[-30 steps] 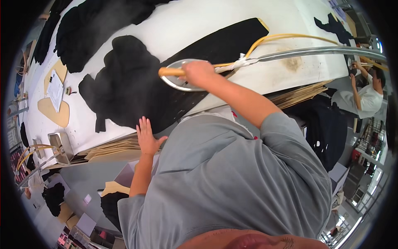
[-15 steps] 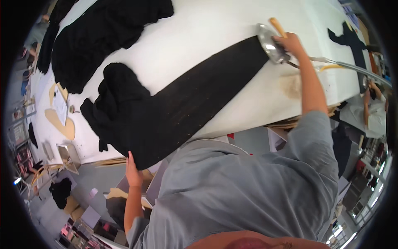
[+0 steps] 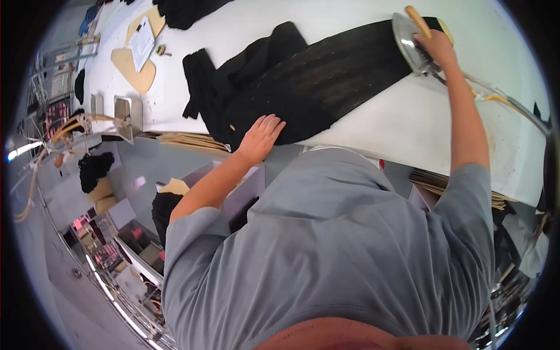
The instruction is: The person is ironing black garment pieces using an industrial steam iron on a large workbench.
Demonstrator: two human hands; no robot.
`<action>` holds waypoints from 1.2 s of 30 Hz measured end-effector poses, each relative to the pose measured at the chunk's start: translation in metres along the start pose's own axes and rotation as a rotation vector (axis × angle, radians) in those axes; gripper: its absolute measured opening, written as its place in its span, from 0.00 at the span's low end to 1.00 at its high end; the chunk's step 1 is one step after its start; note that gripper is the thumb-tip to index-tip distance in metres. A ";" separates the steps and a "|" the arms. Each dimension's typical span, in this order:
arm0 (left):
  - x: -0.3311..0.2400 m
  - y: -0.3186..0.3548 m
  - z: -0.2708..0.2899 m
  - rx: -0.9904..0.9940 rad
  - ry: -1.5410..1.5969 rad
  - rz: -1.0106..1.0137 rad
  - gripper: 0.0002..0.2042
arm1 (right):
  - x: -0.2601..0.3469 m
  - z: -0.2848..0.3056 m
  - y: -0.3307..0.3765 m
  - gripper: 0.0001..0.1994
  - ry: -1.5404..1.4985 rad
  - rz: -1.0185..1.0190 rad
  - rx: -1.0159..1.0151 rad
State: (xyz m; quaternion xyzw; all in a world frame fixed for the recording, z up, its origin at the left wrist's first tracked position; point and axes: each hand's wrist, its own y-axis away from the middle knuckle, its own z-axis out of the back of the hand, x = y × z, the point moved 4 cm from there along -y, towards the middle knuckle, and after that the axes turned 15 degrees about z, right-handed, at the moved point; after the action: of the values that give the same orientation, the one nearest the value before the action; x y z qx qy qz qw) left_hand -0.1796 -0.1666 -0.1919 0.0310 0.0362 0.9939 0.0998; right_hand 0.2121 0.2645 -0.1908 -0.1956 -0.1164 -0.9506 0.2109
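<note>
A black knit garment [image 3: 350, 61] lies across the white table [image 3: 367, 116]. Its long panel runs up to the right and looks smooth, while the left part is bunched. My right hand [image 3: 437, 49] is closed on a steam iron [image 3: 406, 44] with a shiny metal plate and a tan handle. The iron rests near the panel's far right end, tilted or flat I cannot tell. Past it, a pale board edge [image 3: 445, 30] shows at the fabric's end. My left hand [image 3: 262, 135] lies flat on the garment's near edge, fingers stretched out, holding nothing.
A hose with a yellow cable [image 3: 501, 100] trails from the iron to the right. Tan pattern boards [image 3: 134, 71], a paper sheet [image 3: 142, 44] and a metal holder [image 3: 128, 116] stand on the table's left. Another black garment [image 3: 189, 10] lies at the back. Boxes [image 3: 251, 189] are under the table.
The view has turned and shifted. My left hand has moved from the garment's lower left edge onto its top. The iron is now short of the panel's end, with fabric and the pale edge beyond.
</note>
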 end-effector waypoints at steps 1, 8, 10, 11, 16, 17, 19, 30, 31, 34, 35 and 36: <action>0.003 0.018 -0.008 -0.002 -0.007 0.053 0.25 | 0.065 -0.016 0.005 0.21 -0.016 0.049 0.004; 0.011 0.062 -0.049 -0.100 0.213 0.118 0.16 | 0.326 -0.117 0.068 0.19 0.072 0.386 0.285; 0.007 0.064 -0.057 -0.122 0.244 0.145 0.16 | 0.368 -0.140 0.079 0.18 0.095 0.506 0.268; 0.005 0.064 -0.059 -0.132 0.246 0.141 0.16 | 0.378 -0.145 0.082 0.17 0.097 0.522 0.260; -0.011 0.079 -0.061 -0.275 0.345 0.315 0.16 | 0.326 -0.114 0.075 0.16 0.121 0.367 0.284; -0.015 0.080 -0.060 -0.295 0.364 0.430 0.16 | 0.288 -0.107 0.067 0.17 0.110 0.287 0.266; -0.023 0.084 -0.061 -0.330 0.396 0.678 0.18 | 0.216 -0.078 0.059 0.20 0.045 0.063 0.224; -0.026 0.100 -0.079 -0.430 1.829 1.509 0.12 | -0.060 0.033 0.041 0.24 0.055 -0.228 -0.158; -0.023 0.102 -0.079 -0.426 1.835 1.498 0.12 | -0.037 0.027 0.049 0.24 -0.030 -0.232 -0.165; -0.007 0.114 -0.101 -0.441 2.122 1.506 0.14 | 0.054 -0.009 0.072 0.24 -0.110 -0.192 -0.122; -0.005 0.111 -0.107 -0.429 2.230 1.492 0.15 | 0.076 -0.028 0.076 0.22 -0.062 -0.149 -0.067; -0.004 0.109 -0.109 -0.427 2.247 1.472 0.15 | 0.123 -0.038 0.086 0.20 -0.139 -0.111 -0.013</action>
State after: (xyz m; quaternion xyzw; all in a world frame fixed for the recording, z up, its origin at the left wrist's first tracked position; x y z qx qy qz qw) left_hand -0.2045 -0.2815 -0.2918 -0.7926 -0.0807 0.2913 -0.5295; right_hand 0.1358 0.1334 -0.1613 -0.2557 -0.1352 -0.9457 0.1482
